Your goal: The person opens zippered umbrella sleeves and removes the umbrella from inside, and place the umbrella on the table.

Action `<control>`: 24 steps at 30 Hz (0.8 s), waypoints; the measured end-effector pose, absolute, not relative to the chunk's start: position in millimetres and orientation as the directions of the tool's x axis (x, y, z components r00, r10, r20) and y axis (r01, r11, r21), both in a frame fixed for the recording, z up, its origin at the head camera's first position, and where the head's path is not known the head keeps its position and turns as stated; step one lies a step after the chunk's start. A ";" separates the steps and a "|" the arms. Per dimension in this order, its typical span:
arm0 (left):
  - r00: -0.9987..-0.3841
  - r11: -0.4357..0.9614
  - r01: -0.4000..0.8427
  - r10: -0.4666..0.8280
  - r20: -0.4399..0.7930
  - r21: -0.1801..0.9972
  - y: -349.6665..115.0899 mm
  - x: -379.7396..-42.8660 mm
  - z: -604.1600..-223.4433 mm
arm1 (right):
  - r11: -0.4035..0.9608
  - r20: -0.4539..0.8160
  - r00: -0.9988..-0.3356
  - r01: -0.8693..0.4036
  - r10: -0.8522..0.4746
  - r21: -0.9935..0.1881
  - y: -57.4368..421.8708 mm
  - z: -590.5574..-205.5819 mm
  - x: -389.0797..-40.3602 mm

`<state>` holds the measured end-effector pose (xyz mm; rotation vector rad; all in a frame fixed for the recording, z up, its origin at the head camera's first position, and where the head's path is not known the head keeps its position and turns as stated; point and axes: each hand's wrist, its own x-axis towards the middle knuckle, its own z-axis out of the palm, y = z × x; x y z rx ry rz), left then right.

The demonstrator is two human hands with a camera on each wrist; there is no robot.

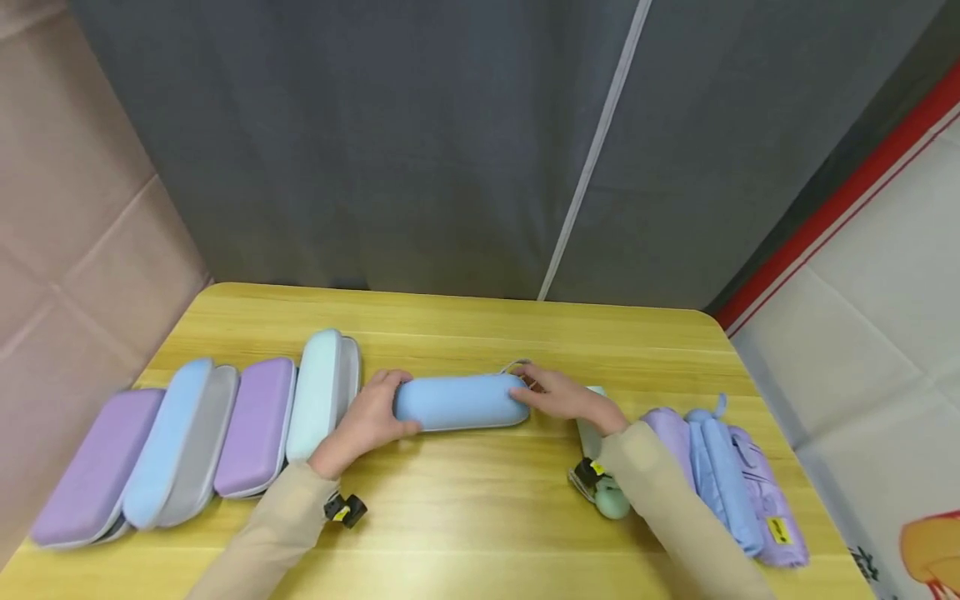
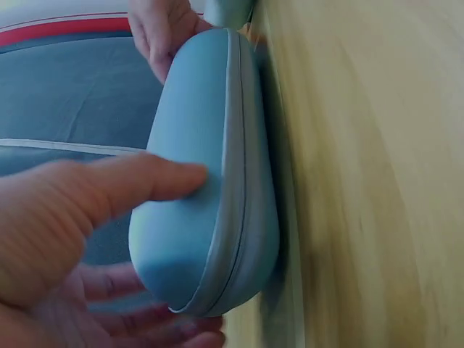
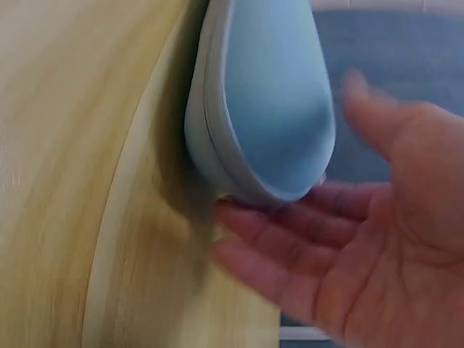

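Note:
A light blue zipped hard case (image 1: 461, 402) lies lengthwise across the middle of the wooden table. My left hand (image 1: 375, 414) holds its left end; in the left wrist view the thumb (image 2: 174, 180) presses on the shell and the other fingers reach around the end. At the opposite end is my right hand (image 1: 557, 393). Its fingers (image 3: 290, 235) touch the case's tip from below in the right wrist view, while the thumb stands apart from the shell. A thin cord loop (image 1: 514, 364) shows near the right fingertips.
On the left stand zipped hard cases in a row: purple (image 1: 97, 471), blue with grey (image 1: 168, 446), purple (image 1: 255, 425) and mint (image 1: 313, 396). Soft pouches in purple (image 1: 772, 508) and blue (image 1: 723, 483) lie at right. A mint item (image 1: 611, 498) is partly under the right forearm. A grey curtain (image 1: 375, 150) hangs behind.

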<state>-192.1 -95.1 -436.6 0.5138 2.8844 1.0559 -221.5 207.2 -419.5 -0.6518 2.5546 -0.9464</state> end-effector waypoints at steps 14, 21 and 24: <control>-0.887 0.726 0.456 0.416 0.198 0.515 -89.3 -195.4 -445.2 | 0.546 -0.209 -0.825 -0.138 -0.525 -0.826 205.2 -430.3 -263.6; -0.891 0.725 0.447 0.414 0.187 0.523 -88.9 -195.4 -443.3 | 0.508 -0.191 -0.822 -0.134 -0.536 -0.851 207.8 -434.7 -269.9; -0.888 0.723 0.453 0.419 0.191 0.521 -88.6 -195.9 -443.1 | 0.486 -0.179 -0.827 -0.126 -0.534 -0.865 209.0 -436.7 -270.3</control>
